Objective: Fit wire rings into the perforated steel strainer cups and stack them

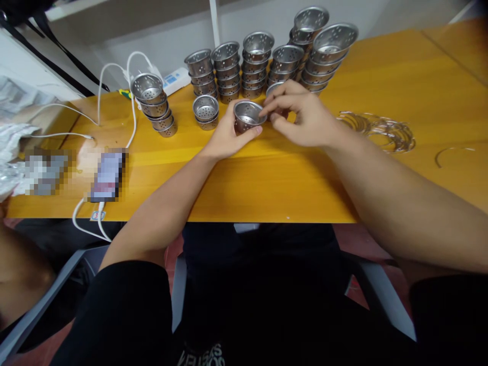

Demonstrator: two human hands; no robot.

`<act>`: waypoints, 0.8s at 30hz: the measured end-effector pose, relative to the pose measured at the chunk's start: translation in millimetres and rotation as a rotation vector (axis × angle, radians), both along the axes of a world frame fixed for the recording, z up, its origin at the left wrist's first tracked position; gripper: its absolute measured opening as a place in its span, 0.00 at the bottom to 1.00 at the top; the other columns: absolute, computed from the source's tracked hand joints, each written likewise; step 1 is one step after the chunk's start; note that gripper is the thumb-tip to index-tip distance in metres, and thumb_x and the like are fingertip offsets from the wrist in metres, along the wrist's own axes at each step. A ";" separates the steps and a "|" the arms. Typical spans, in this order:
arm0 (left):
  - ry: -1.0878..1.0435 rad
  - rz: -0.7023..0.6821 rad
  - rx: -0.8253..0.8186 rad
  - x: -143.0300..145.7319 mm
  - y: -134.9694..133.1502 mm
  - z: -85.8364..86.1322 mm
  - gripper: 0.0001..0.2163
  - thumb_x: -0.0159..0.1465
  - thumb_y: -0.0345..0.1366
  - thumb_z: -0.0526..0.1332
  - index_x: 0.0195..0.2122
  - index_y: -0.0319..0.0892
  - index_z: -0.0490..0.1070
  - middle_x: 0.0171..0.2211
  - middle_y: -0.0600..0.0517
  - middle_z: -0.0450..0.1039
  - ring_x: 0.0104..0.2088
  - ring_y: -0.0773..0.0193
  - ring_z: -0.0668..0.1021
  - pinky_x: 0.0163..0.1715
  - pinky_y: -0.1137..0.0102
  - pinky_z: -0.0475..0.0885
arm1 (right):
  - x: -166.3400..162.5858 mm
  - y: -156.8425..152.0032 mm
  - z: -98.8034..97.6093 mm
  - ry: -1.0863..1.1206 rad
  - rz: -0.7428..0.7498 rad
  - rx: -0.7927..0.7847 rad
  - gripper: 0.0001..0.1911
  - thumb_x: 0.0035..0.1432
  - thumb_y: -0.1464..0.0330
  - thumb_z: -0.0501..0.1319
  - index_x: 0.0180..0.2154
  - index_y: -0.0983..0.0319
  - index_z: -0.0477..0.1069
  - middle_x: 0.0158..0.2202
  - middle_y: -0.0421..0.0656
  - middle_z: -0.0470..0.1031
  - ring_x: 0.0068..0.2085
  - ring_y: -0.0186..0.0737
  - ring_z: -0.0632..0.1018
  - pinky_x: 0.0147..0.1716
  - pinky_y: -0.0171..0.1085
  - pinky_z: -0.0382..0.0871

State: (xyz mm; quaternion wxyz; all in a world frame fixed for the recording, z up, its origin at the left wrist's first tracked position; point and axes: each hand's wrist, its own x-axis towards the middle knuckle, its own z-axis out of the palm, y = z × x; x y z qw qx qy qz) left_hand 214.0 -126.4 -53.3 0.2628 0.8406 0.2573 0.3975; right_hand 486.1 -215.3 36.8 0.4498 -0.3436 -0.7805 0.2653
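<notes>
My left hand (229, 132) is wrapped round a small perforated metal cup (248, 121), its thumb along the near side. The cup stands upright, mouth up, a little above or on the table; I cannot tell which. My right hand (301, 114) is at the cup's right, its fingers curved and apart, a fingertip at the rim. Nothing shows clearly between thumb and fingers. Just behind this hand, another metal cup (275, 87) is partly hidden. A short stack of cups (206, 109) stands left of my left hand.
Several tall cup stacks (257, 61) line the back of the wooden table (267, 188). Another stack (152, 104) leans at the left, by a charging phone (108, 175) and white cables. Wire rings (381, 132) lie at the right, near one loose curved wire (440, 155).
</notes>
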 end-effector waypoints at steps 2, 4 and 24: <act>0.002 -0.007 0.020 -0.3 1.7 -3.1 0.53 0.73 0.83 0.65 0.84 0.50 0.57 0.75 0.39 0.74 0.78 0.41 0.81 0.85 0.39 0.72 | -1.8 1.2 -4.1 -0.026 0.036 0.015 0.17 0.65 0.47 0.85 0.45 0.47 0.89 0.59 0.52 0.83 0.58 0.66 0.81 0.55 0.64 0.84; 0.008 -0.013 0.042 0.0 2.9 -6.1 0.52 0.75 0.81 0.64 0.84 0.49 0.56 0.74 0.39 0.74 0.79 0.41 0.81 0.86 0.38 0.71 | -4.1 2.4 -8.3 -0.069 0.078 0.063 0.14 0.67 0.50 0.82 0.46 0.49 0.90 0.60 0.53 0.82 0.60 0.67 0.81 0.58 0.65 0.83; -0.183 0.666 -0.005 -63.6 -8.6 72.7 0.43 0.62 0.66 0.88 0.69 0.59 0.68 0.77 0.42 0.72 0.89 0.35 0.66 0.97 0.43 0.57 | 15.7 15.1 -12.4 -0.097 -0.226 0.286 0.18 0.79 0.49 0.73 0.61 0.48 0.87 0.62 0.53 0.83 0.54 0.58 0.85 0.55 0.59 0.88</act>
